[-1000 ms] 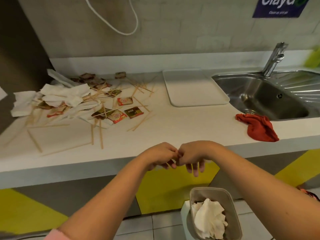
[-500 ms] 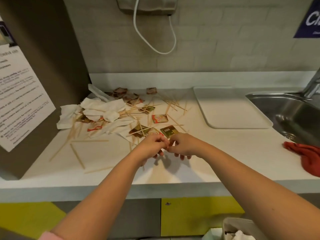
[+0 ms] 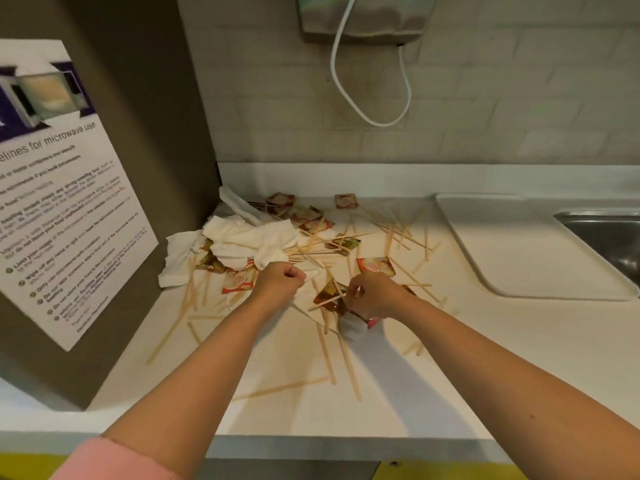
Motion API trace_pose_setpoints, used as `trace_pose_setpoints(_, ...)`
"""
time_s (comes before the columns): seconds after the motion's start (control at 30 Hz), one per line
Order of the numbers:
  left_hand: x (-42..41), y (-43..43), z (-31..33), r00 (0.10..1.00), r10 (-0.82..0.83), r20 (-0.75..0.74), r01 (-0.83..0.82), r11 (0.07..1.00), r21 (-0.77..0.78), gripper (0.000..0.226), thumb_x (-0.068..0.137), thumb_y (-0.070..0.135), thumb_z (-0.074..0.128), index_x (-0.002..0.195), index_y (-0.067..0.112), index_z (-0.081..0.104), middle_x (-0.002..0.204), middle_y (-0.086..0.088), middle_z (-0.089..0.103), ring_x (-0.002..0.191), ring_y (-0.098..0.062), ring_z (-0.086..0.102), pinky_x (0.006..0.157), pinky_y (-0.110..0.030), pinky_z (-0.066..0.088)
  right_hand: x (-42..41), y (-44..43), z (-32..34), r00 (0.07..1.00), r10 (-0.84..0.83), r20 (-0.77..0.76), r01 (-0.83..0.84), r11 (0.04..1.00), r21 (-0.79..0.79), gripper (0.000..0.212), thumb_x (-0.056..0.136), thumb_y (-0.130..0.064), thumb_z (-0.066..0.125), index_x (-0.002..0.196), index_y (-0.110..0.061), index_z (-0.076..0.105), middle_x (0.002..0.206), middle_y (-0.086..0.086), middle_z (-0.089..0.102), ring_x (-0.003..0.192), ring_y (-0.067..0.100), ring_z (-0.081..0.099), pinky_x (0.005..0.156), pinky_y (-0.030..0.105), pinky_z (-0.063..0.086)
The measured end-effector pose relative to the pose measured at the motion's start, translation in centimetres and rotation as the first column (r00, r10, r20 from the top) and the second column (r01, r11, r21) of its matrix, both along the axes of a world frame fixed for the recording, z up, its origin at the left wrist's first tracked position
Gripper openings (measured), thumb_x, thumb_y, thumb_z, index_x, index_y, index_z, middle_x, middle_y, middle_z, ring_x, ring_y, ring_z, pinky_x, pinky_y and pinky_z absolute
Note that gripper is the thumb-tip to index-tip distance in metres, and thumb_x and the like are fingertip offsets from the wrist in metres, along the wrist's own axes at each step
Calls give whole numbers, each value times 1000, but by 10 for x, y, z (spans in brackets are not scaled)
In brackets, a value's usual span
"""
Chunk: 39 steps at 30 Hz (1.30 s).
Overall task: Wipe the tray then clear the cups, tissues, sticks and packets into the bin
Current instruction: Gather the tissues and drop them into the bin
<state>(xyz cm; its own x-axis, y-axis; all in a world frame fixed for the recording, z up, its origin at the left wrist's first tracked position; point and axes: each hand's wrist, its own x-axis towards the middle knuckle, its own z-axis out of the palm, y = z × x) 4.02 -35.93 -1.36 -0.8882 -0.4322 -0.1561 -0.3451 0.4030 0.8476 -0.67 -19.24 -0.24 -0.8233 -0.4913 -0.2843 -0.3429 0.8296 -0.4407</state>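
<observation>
A heap of white tissues lies on the counter's left, mixed with thin wooden sticks and small sauce packets. My left hand is curled into a fist at the heap's near edge and grips a fold of tissue. My right hand sits just to its right, fingers curled around a brown packet and a stick, with a red-edged packet showing under its palm. The white tray lies bare to the right. No cups and no bin are in view.
A brown cabinet side with a microwave notice walls off the left. The steel sink starts past the tray. A white cable loops down the brick wall. Loose sticks lie on the white counter near my arms.
My hands were together above the bin below the counter edge. They have risen onto the counter, parted and closed into the litter pile. The view swung up and left, so the bin is out of sight.
</observation>
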Motion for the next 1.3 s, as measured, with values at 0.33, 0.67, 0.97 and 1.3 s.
trace_pose_setpoints(0.33, -32, -45, -32, 960, -83, 267, 217, 823, -525, 60, 83, 47, 61, 133, 18, 45, 136, -7, 40, 127, -27, 37, 102, -38, 38, -12, -34, -5, 997, 18, -78, -17, 1000, 11, 14, 90, -23, 56, 101, -17, 64, 98, -1, 54, 88, 18, 52, 66, 25, 45)
trace_pose_setpoints(0.67, -41, -56, -31, 962, -110, 249, 218, 858, -465, 55, 87, 61, 44, 121, 20, 59, 132, -11, 46, 121, -29, 46, 99, -37, 38, -8, -60, -14, 991, 59, -124, -57, 998, 20, 20, 90, -17, 52, 104, -15, 66, 115, 6, 59, 103, 22, 57, 79, 29, 47)
trace_pose_setpoints(0.97, -40, -52, -27, 958, -115, 262, 238, 831, -503, 21, 78, 29, 65, 95, 22, 57, 104, 1, 60, 105, -22, 55, 85, -32, 43, -12, -72, -28, 993, 49, -109, -39, 994, 98, 35, 89, -26, 58, 119, -7, 57, 124, 10, 43, 105, 26, 54, 83, 33, 45)
trace_pose_setpoints(1.3, -46, -61, 3, 992, -110, 62, 123, 952, -279, 13, 87, 18, 55, 79, 16, 45, 83, -1, 47, 85, -21, 45, 65, -29, 33, -30, -77, -30, 975, 168, -149, -144, 977, 159, 38, 87, -25, 59, 120, -8, 53, 123, 13, 50, 115, 30, 47, 89, 38, 45)
